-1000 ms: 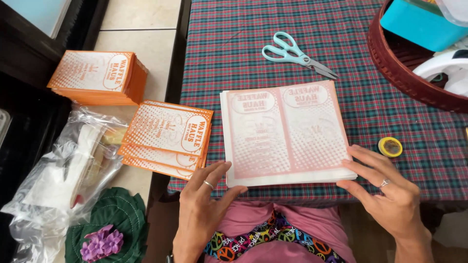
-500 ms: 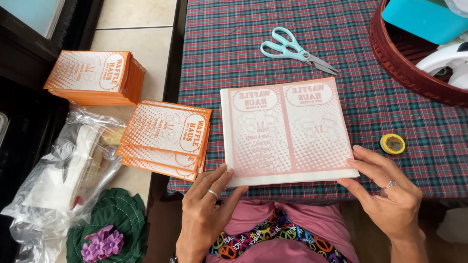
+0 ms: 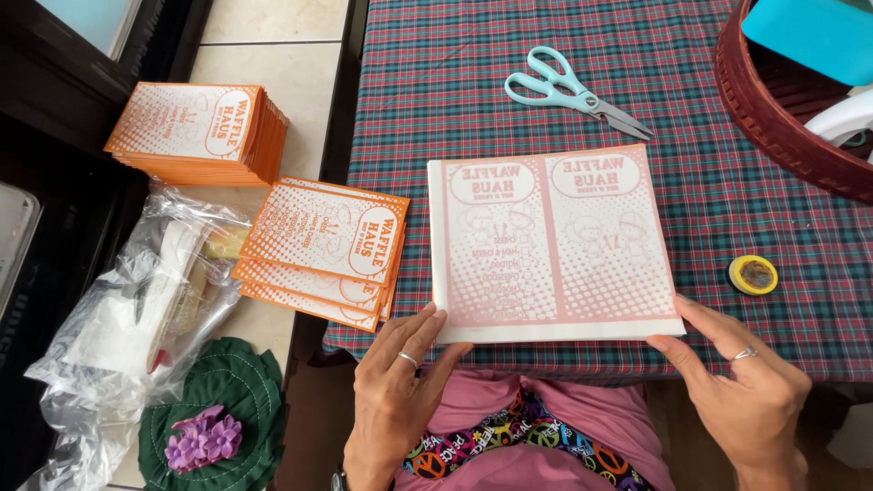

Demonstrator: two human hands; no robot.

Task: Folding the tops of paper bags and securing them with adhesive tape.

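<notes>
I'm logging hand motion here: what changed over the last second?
Little. The left hand and right hand remain at the near corners of the pale pink printed paper stack, which stays squared on the plaid tablecloth. Scissors and yellow tape roll kept their places.

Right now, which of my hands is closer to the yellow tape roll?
Right. Your right hand sits just below and left of the yellow tape roll, at the pink sheet stack's near right corner; your left hand is far off at the stack's near left corner.
</notes>
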